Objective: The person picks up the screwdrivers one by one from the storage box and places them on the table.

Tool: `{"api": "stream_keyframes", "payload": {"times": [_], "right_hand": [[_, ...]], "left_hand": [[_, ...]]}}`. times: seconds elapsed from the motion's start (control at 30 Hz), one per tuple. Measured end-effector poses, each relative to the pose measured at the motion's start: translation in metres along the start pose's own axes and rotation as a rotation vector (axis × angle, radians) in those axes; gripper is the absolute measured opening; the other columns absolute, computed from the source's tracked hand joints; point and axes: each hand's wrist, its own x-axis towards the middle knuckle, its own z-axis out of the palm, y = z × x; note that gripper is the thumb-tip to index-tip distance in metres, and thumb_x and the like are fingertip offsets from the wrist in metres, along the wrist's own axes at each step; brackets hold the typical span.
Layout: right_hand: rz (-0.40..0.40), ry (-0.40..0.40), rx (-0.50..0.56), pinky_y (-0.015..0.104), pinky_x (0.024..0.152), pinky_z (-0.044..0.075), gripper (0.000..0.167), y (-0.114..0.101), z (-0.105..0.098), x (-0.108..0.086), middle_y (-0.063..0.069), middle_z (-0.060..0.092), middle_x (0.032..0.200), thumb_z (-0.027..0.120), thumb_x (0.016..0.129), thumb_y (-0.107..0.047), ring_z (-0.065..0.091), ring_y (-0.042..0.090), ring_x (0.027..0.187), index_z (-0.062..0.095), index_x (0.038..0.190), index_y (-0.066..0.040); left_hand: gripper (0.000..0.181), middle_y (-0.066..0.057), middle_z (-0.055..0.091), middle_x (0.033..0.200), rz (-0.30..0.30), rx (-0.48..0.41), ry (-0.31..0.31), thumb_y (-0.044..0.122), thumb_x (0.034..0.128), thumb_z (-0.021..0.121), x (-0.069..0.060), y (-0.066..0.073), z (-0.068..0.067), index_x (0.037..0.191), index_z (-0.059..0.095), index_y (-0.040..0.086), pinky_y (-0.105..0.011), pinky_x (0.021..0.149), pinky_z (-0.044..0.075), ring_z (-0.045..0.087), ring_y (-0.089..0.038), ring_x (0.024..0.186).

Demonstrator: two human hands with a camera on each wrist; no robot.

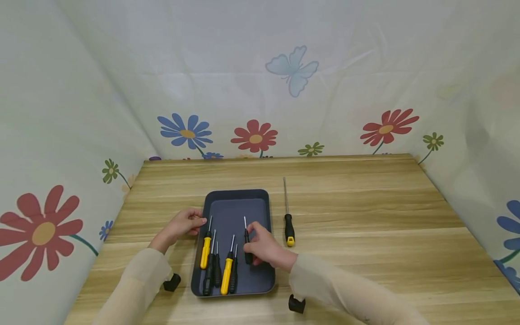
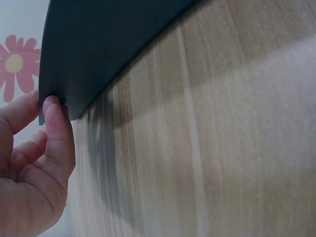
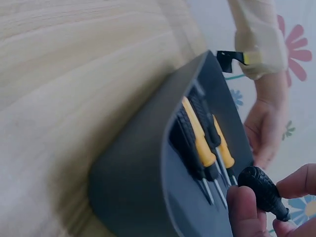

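Note:
My left hand (image 1: pixel 186 224) pinches the left rim of a dark grey tray (image 1: pixel 237 194); in the left wrist view its thumb and fingers (image 2: pixel 58 131) close on the tray wall (image 2: pixel 98 44). My right hand (image 1: pixel 266 246) holds a small black screwdriver (image 1: pixel 248 253) by its handle over the tray's right side, shaft pointing away. The right wrist view shows that black handle (image 3: pixel 261 190) between thumb and fingers. In the tray's left and middle lie several screwdrivers, among them a yellow-handled one (image 1: pixel 206 253), another yellow one (image 1: pixel 226 276) and a black one (image 1: pixel 208 275).
Right of the tray, on the wooden table (image 1: pixel 365 225), lies a longer screwdriver (image 1: pixel 289 228) with a black and yellow handle. A white flower-printed sheet (image 1: pixel 325 104) stands around the table's back and sides.

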Motion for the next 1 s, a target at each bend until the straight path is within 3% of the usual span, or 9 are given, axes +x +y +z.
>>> {"api": "stream_keyframes", "payload": {"times": [0.37,1.0], "right_hand": [[-0.012,0.009,0.081,0.04,0.048,0.05,0.038,-0.006,-0.028,0.001,0.004,0.046,0.067,0.05,0.077,0.002,0.046,0.014,0.046,0.038,0.113,-0.004],[-0.011,0.143,0.139,0.035,0.047,0.048,0.042,-0.006,-0.072,-0.001,0.006,0.047,0.072,0.047,0.076,0.007,0.048,0.018,0.049,0.039,0.116,-0.003]], "left_hand": [[0.043,-0.007,0.052,0.088,-0.008,0.005,0.016,0.021,0.0876,0.055,0.001,0.0,0.0,0.116,0.041,-0.007,-0.026,0.068,0.05,0.05,-0.013,0.072],[0.043,-0.006,0.051,0.085,-0.001,0.015,0.013,0.022,0.0879,0.054,0.0,0.001,0.0,0.116,0.041,-0.008,-0.028,0.068,0.05,0.049,-0.013,0.071]]}}
